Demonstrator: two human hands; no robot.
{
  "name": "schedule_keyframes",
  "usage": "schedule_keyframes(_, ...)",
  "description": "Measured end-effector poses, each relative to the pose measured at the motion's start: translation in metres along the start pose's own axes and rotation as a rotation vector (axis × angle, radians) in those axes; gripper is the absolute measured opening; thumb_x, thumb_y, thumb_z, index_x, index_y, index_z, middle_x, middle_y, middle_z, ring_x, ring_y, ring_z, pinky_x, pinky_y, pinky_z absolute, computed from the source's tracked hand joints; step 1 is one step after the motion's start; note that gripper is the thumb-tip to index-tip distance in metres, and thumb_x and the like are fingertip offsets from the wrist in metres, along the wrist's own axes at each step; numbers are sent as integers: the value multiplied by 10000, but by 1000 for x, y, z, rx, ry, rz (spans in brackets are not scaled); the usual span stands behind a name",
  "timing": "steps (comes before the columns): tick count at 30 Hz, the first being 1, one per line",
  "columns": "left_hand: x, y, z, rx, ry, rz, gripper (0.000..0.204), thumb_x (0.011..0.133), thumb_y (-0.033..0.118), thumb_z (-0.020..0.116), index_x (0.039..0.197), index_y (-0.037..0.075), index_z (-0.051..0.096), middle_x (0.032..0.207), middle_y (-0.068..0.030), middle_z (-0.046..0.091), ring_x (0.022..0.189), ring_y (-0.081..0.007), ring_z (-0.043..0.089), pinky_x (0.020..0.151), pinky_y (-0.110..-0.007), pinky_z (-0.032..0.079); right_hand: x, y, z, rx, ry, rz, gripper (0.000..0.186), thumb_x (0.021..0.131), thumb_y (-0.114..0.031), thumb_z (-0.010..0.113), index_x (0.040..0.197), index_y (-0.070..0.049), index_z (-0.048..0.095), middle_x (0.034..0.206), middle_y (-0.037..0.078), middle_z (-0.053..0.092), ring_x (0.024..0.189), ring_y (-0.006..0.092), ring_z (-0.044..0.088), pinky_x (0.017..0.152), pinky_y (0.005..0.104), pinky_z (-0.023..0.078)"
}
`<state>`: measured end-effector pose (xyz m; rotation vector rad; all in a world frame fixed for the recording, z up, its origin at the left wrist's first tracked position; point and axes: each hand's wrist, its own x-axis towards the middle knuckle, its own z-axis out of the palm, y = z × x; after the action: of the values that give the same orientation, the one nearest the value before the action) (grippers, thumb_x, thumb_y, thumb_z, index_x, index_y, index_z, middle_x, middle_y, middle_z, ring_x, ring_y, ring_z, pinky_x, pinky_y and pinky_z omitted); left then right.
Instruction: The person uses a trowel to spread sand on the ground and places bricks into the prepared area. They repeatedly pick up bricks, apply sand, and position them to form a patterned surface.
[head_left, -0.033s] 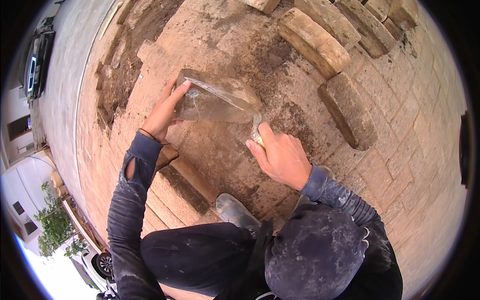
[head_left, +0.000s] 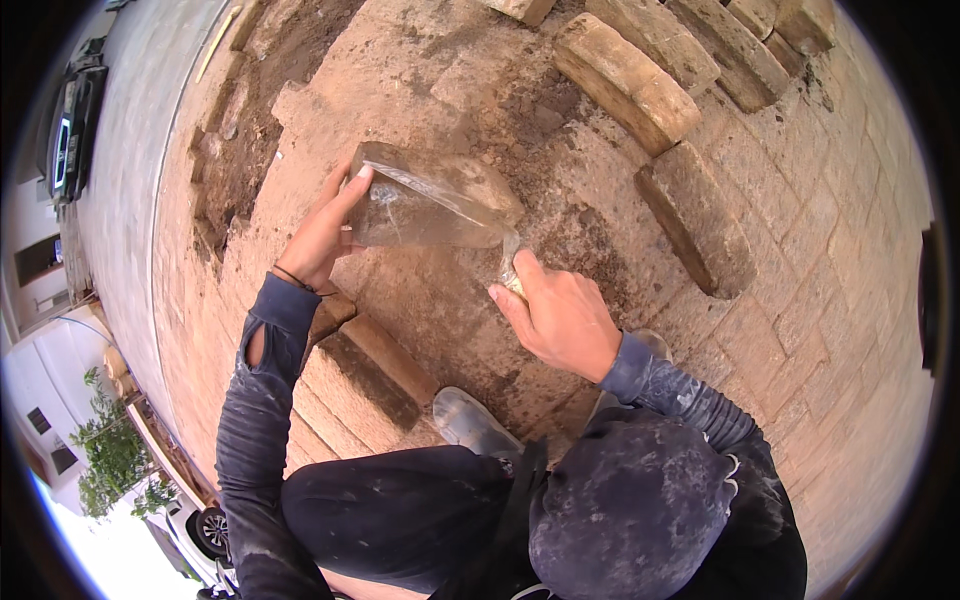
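Head view: Left forearm extends up from the lower left edge, nearly straight at the wrist. The left hand (head_left: 318,232) is clamped on the left end of a paving block (head_left: 410,222) — thumb on the near upper edge, fingers behind. The block lies tilted at upper centre, above the bare soil (head_left: 470,300); ground contact cannot be determined. The right forearm enters from the lower right, angled up and left. The right hand (head_left: 570,315) is closed around the handle of a metal tool (head_left: 430,188) — knuckles up, its thin blade lying across the block. The hands are apart.
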<state>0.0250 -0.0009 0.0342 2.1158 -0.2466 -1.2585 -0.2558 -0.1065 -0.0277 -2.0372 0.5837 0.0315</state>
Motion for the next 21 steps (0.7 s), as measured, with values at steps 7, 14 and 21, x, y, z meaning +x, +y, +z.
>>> schedule_keyframes(7, -18, -24, 8, -25, 15, 82, 809, 993, 364, 666, 1620, 167, 193, 1018, -20, 582, 763, -62, 430, 694, -251, 376, 18, 12, 6, 117, 48, 99, 399, 1018, -328, 540, 1043, 66, 488, 597, 262, 569, 586, 471, 604, 569, 547, 458)
schedule_keyframes(14, -29, -32, 19, -41, 36, 148, 841, 963, 354, 710, 1581, 96, 203, 1110, -119, 641, 934, -152, 602, 831, -292, 481, 17, 2, -4, 68, 53, 125, 427, 1013, -346, 519, 998, 80, 512, 670, 286, 625, 644, 489, 637, 635, 563, 496)
schedule_keyframes(21, -38, -44, 47, -22, 52, 205, 864, 940, 298, 747, 1527, 14, 181, 1217, -236, 630, 1089, -236, 643, 897, -362, 533, 3, 13, -14, 131, -153, 154, 427, 1008, -326, 531, 992, 101, 521, 696, 320, 613, 703, 511, 636, 674, 560, 488)
